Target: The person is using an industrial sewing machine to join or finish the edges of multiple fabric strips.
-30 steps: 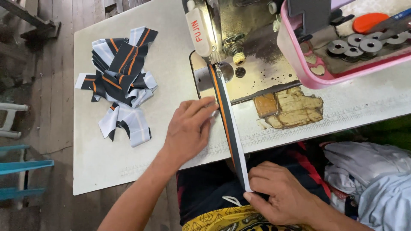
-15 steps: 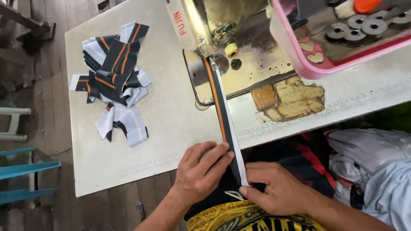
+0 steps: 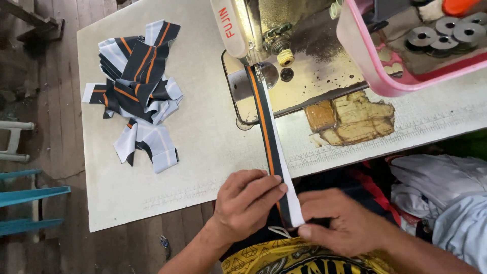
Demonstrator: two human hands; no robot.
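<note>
A: Far left, floor level: blue bench (image 3: 30, 203) and a pale chair leg (image 3: 15, 142) beside the white table (image 3: 203, 132). On the table's left part, a heap of striped fabric pieces (image 3: 137, 86), dark, grey and orange, lying well apart from both hands.

B: Centre?

A: Sewing machine (image 3: 264, 30), cream head bearing red lettering, its metal bed worn. The striped strip (image 3: 271, 142) runs from under the needle area straight down over the table's near edge. Nothing lies across it on the table.

B: Hands?

A: Left hand (image 3: 248, 203) is closed on the strip at the table edge, fingers laid over it. Right hand (image 3: 345, 223) pinches the strip's lower white end between thumb and fingers, just beside the left.

B: Right side?

A: A patch of brown tape (image 3: 350, 116) stuck on the table; above it a pink tray (image 3: 370, 66) holding metal bobbins (image 3: 446, 30). Grey cloth (image 3: 441, 182) is piled beyond the table edge.
</note>
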